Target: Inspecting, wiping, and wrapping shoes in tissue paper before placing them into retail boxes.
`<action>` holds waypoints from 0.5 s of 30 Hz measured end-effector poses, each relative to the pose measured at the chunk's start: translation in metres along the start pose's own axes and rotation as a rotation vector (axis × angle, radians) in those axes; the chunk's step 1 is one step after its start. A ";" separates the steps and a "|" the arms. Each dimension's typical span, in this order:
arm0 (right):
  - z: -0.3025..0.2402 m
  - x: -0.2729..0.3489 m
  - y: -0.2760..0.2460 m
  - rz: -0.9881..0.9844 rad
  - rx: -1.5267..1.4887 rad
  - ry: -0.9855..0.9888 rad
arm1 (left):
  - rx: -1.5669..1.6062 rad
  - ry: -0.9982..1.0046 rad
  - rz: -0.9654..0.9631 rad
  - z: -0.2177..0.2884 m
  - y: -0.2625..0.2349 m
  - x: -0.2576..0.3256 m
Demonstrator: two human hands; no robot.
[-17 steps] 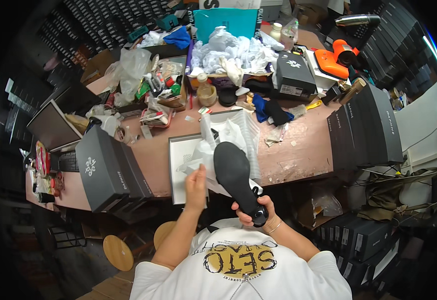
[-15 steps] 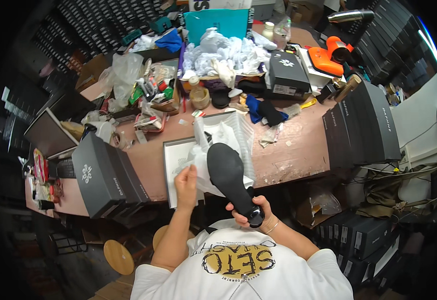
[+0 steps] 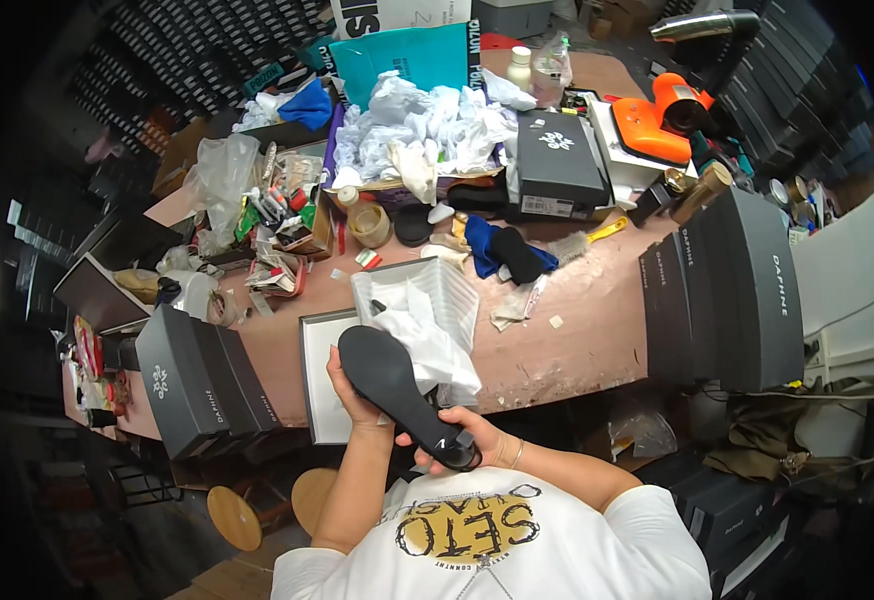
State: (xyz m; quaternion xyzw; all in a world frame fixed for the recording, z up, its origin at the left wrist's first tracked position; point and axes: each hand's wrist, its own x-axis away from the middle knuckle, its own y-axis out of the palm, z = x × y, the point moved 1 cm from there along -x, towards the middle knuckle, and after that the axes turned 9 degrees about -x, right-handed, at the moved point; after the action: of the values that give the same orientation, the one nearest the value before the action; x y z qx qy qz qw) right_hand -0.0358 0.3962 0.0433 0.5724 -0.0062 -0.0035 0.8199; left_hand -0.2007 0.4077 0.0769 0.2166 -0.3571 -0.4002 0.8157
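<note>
A black high-heeled shoe (image 3: 385,378) is held sole up above the table's front edge, its toe end pointing far left. My left hand (image 3: 355,398) is closed on the side of the toe part, its fingers partly hidden by the sole. At the heel end, my right hand (image 3: 475,440) grips the shoe. Just beyond lies an open shoe box (image 3: 323,335), grey with a pale inside. White tissue paper (image 3: 422,335) is bunched in it, with a small dark piece (image 3: 379,307) showing at the paper's left.
Dark shoe boxes stand at the left (image 3: 182,385) and right (image 3: 747,290) of the pinkish table (image 3: 577,340). Farther back are a carton of crumpled paper (image 3: 422,130), a jar (image 3: 367,222), a brush (image 3: 582,243), a blue cloth (image 3: 482,240) and an orange device (image 3: 657,125). Wooden stools (image 3: 234,518) stand below left.
The shoe has moved left and nearer to me. My left hand has left the tissue paper and taken hold of the toe part; my right hand still grips the heel end.
</note>
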 end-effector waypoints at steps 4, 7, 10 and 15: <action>-0.038 0.013 -0.018 0.429 0.947 -0.048 | 0.000 -0.045 -0.084 0.026 -0.026 -0.024; -0.112 0.052 -0.051 0.817 1.337 -0.429 | -0.069 -0.201 -0.123 0.055 -0.041 -0.028; -0.190 0.064 -0.071 1.066 1.852 -0.871 | -0.210 -0.414 -0.057 0.048 -0.054 -0.019; -0.266 0.055 -0.074 1.482 2.180 -0.668 | -0.150 -0.581 -0.314 0.011 -0.060 -0.018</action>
State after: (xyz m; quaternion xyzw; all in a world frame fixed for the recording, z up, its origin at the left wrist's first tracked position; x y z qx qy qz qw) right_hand 0.0231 0.6201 -0.1174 0.7585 -0.5060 0.3037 -0.2764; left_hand -0.2464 0.3869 0.0384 0.0855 -0.5065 -0.5909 0.6221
